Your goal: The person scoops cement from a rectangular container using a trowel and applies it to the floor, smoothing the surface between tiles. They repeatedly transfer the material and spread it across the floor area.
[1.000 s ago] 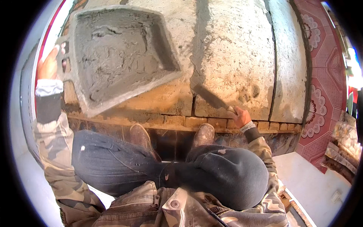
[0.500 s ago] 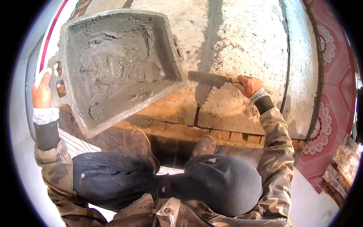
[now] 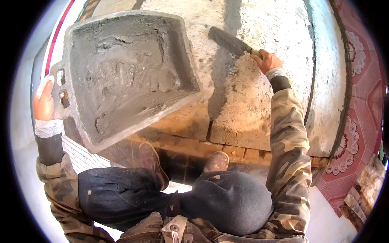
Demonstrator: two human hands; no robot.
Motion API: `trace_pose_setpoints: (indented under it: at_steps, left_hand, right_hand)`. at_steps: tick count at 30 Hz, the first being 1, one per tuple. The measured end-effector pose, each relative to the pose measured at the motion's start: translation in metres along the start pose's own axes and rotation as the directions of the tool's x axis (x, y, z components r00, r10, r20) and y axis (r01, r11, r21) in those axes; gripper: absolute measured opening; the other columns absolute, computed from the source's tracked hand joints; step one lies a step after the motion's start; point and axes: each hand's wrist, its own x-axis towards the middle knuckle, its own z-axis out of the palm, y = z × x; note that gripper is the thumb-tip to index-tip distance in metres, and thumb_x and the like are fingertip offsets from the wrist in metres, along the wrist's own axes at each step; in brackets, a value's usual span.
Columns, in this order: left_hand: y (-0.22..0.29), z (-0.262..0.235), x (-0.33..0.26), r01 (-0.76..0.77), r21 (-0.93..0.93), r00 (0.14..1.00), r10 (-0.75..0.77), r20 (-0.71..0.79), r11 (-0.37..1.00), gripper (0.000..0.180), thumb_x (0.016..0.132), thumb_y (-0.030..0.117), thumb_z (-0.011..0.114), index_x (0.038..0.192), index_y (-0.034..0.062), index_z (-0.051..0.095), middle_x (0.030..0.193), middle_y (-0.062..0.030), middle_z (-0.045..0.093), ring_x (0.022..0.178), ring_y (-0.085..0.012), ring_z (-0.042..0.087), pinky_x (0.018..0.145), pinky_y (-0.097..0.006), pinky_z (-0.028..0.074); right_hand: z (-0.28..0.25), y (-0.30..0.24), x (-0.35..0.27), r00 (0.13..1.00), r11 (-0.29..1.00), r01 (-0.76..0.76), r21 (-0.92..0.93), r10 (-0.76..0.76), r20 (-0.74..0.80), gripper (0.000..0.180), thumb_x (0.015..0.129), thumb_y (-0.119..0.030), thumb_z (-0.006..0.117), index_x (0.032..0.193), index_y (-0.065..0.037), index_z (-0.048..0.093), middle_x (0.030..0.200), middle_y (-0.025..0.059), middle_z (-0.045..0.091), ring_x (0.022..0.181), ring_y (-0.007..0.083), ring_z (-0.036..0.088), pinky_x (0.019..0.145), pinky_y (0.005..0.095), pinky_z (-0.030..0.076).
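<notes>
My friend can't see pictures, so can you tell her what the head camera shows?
A person's right hand presses a trowel against a rough plastered wall, over a dark wet strip of mortar. Their left hand holds up a grey pan caked with mortar. Below are bare bricks, their knees and dusty shoes.

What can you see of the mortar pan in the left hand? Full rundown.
The mortar pan is a wide, shallow, roughly square tray with raised walls, grey and crusted all over with cement. Wet grey mortar smears its floor and heaps along the right wall. It is tilted, its open face toward the camera, held up in front of the plastered wall. The left hand grips its left rim by a slotted handle. Nothing else touches it.
</notes>
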Motion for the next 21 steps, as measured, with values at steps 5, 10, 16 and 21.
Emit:
trace_pose_setpoints:
  at_steps: [5,10,16,21]
  left_hand:
    - [-0.011,-0.006,0.0,-0.105,0.128,0.994,0.105,0.005,0.986,0.033,0.102,0.021,0.057,0.125,-0.0018,0.064,0.109,-0.006,0.07,0.096,-0.014,0.064,0.081,-0.028,0.051]
    - [0.002,0.023,-0.006,-0.062,-0.001,0.996,0.062,0.056,0.998,0.025,0.101,0.022,0.056,0.114,0.0048,0.069,0.103,-0.0018,0.07,0.088,-0.0111,0.062,0.07,-0.029,0.048]
    - [0.012,0.031,-0.009,-0.031,-0.045,0.996,0.027,-0.081,0.999,0.022,0.098,0.022,0.063,0.11,0.005,0.071,0.09,-0.0002,0.069,0.075,-0.0109,0.061,0.06,-0.027,0.047]
    - [-0.019,0.032,0.01,-0.094,-0.097,0.99,0.083,-0.112,0.991,0.019,0.096,0.019,0.067,0.108,0.0056,0.072,0.092,-0.0004,0.07,0.075,-0.0106,0.061,0.055,-0.026,0.046]
  right_hand:
    - [-0.003,-0.016,0.006,0.991,0.991,-0.134,0.005,0.134,-0.008,0.049,0.091,-0.057,0.062,0.102,-0.009,0.07,0.09,0.0215,0.072,0.087,0.0392,0.07,0.076,0.0479,0.054]
    - [0.015,-0.008,-0.027,0.975,0.959,-0.186,0.213,0.207,-0.082,0.055,0.093,-0.055,0.061,0.084,-0.001,0.07,0.077,0.0203,0.069,0.071,0.0325,0.067,0.068,0.045,0.053]
    - [-0.016,-0.126,-0.062,0.86,0.766,-0.269,0.584,-0.082,0.504,0.052,0.097,-0.05,0.061,0.112,-0.001,0.072,0.082,0.0101,0.071,0.068,0.0179,0.065,0.063,0.038,0.057]
    - [0.023,-0.122,-0.051,0.881,0.858,-0.101,0.504,-0.159,0.446,0.053,0.093,-0.055,0.064,0.111,-0.006,0.074,0.083,0.0092,0.072,0.074,0.0215,0.067,0.07,0.0424,0.057]
